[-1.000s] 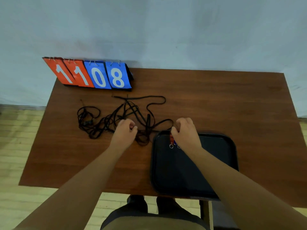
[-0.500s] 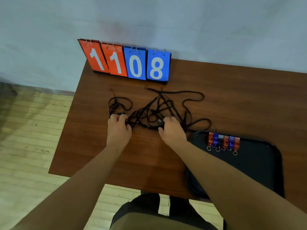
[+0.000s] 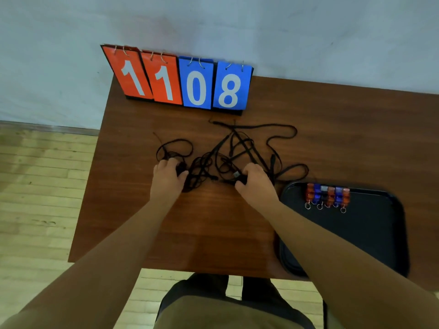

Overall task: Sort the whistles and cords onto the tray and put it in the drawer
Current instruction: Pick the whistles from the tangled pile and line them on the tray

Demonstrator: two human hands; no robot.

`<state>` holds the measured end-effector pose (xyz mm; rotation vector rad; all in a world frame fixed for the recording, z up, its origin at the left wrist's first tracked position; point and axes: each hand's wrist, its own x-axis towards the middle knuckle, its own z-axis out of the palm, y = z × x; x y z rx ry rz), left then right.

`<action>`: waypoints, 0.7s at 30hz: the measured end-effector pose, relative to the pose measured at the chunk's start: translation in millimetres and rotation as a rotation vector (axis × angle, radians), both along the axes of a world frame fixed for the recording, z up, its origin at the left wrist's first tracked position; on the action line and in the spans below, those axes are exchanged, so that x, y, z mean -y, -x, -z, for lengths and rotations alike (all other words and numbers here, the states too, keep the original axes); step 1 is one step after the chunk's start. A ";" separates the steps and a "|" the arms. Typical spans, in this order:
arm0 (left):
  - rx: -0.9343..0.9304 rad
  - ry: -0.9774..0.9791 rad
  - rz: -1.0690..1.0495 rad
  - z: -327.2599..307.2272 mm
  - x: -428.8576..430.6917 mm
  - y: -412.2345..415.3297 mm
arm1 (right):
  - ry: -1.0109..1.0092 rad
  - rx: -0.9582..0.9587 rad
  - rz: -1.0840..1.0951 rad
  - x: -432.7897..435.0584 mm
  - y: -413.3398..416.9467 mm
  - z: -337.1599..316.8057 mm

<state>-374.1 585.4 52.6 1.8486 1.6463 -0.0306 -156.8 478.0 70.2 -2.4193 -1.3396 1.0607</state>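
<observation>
A tangle of black cords [image 3: 235, 150] lies spread across the middle of the brown table [image 3: 332, 138]. My left hand [image 3: 167, 179] is closed on the left end of the tangle. My right hand [image 3: 255, 186] pinches a cord with a small clip near the tangle's right side. A black tray [image 3: 370, 233] sits at the table's front right. Several red and blue whistles [image 3: 327, 195] with metal rings stand in a row along the tray's far edge.
A flip scoreboard [image 3: 183, 81] reading 1108 stands at the back of the table against the pale wall. Wooden floor [image 3: 42, 186] lies to the left, beyond the table's edge. My legs show below the front edge.
My right hand left the whistles on the tray and moved left onto the cords. My left hand shifted to the tangle's left end. The view swung left, so the tray sits further right.
</observation>
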 end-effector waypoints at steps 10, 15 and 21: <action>0.287 0.036 -0.113 -46.6 6.1 3.4 | -0.080 -0.310 0.154 5.2 3.8 -40.7; 0.393 0.053 -0.160 -69.0 1.4 -7.1 | -0.114 -0.393 0.243 0.2 6.5 -57.7; 0.570 0.374 -0.012 -91.0 21.8 -35.3 | -0.152 -0.456 0.226 -3.7 15.1 -78.9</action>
